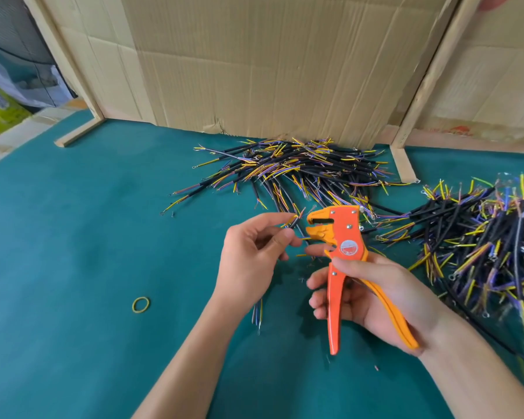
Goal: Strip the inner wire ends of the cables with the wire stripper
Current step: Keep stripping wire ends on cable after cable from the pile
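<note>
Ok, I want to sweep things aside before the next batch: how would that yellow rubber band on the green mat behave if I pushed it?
The yellow rubber band lies flat as a thin loop, so it probably slides or deforms rather than rolls. It looks very light. The green mat looks felt-like, so it may drag and snag.

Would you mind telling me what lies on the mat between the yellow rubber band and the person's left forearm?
In the head view, only bare green mat separates the rubber band from the left forearm.
</note>
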